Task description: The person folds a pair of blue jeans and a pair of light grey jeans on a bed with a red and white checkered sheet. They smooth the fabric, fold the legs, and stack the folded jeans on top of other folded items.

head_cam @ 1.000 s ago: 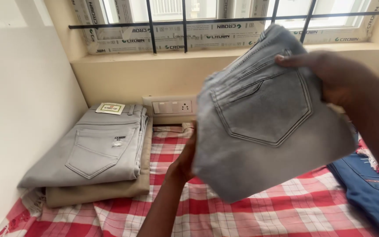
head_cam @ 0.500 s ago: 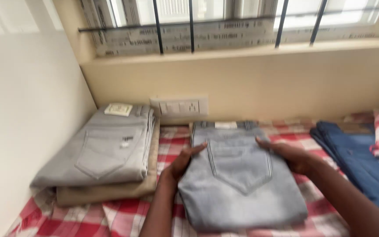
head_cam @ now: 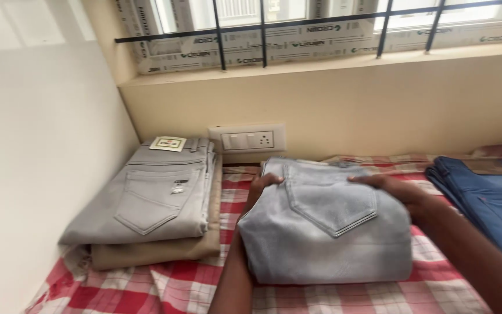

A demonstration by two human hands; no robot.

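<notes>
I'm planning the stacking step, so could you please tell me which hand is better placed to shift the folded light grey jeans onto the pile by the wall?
Probably the left hand: it grips the light grey jeans on the edge facing the pile of folded trousers, while the right hand rests on the far side.

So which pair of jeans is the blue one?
The dark blue jeans at the far right, untouched. The pale grey-blue pair lies under both hands in the middle, and the grey pair tops the left pile.

The head camera is looking down and forward from close above the checked cloth [head_cam: 164,291]; it is facing the far window [head_cam: 297,23]; the wall [head_cam: 30,145] is lying left.
</notes>
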